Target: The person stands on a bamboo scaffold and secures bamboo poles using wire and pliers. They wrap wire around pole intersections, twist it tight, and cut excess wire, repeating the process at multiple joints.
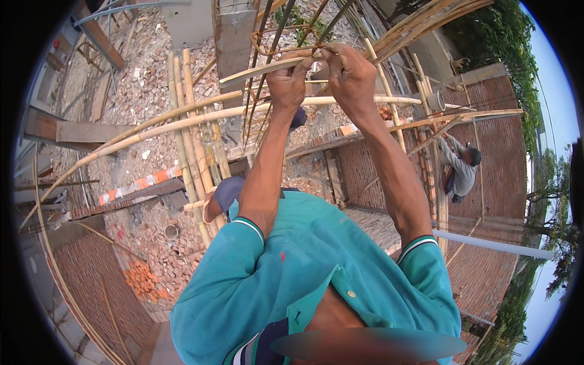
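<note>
My left hand [286, 86] is closed around a thin pale strip of wood or bamboo [244, 75], which slants up to the right. Close beside it, my right hand [354, 80] is pinched at the rusty reinforcing bars. Whatever its fingertips hold is too small or hidden to make out. A bent steel stirrup [260, 47] loops around the dark upright bars [281, 29] just beyond both hands. Below my wrists, a long bamboo pole [176, 126] crosses the scaffold from left to right.
Upright bamboo poles [190, 146] stand left of my legs. Broken-brick rubble [143, 73] covers the ground far below. At the right, a person in grey [460, 170] works by a brick wall [502, 164]. A concrete column [236, 45] rises left of the bars.
</note>
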Tool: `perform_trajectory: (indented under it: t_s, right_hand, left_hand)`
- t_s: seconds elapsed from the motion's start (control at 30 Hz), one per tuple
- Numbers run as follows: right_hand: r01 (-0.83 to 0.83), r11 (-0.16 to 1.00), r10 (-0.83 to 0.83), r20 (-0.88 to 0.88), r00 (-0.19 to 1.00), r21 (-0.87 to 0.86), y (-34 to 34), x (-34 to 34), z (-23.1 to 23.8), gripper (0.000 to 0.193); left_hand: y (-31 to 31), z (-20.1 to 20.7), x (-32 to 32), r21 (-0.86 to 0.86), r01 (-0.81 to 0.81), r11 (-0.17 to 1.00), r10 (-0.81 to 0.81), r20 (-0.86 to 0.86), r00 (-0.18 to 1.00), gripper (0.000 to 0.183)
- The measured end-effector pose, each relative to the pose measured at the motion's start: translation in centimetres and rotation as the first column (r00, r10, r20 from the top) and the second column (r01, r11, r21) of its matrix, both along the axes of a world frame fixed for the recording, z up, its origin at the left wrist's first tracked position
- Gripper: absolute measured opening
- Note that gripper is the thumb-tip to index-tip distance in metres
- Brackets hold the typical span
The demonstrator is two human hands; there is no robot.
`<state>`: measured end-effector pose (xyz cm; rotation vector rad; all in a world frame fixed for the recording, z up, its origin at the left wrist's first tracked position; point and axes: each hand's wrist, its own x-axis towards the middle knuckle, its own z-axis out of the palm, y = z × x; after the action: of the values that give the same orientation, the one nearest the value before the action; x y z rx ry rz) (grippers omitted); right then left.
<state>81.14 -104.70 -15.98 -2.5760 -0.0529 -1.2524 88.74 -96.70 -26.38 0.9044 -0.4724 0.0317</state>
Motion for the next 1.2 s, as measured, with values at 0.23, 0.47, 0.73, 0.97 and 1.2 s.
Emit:
perform_trajectory:
  t_s: [0.23, 0.47, 0.73, 0.97, 1.2]
  right_hand:
    - [-0.089, 0.706, 0.114, -0.011, 0.993, -0.703, -3.9, -0.4, 0.9, 0.035]
    - [-0.137, 0.563, 0.111, -0.090, 0.990, -0.815, -4.5, 0.0, 2.6, 0.020]
    - [0.122, 0.983, -0.101, -0.147, 0.984, 0.138, 1.2, 0.2, -1.0, 0.015]
    - [0.186, 0.833, -0.065, -0.242, 0.968, 0.520, 2.8, -1.7, -0.4, 0.030]
    - [0.093, 0.810, -0.217, -0.150, 0.965, -0.578, 0.8, -2.7, 0.1, 0.030]
  left_hand:
    - [0.4, 0.1, -0.2, -0.023, -0.002, 1.000, 0.003, 0.041, 0.999, 0.017]
    - [0.6, -0.1, 0.0, 0.038, -0.023, 0.999, 0.022, 0.032, 0.999, 0.023]
    - [0.6, -0.1, -0.3, 0.083, -0.129, 0.988, 0.123, 0.066, 0.990, 0.026]
    - [1.1, 0.1, -0.4, 0.265, -0.276, 0.924, 0.232, 0.185, 0.955, 0.028]
    - [1.1, 0.2, -0.8, 0.237, -0.299, 0.924, 0.251, 0.216, 0.944, 0.033]
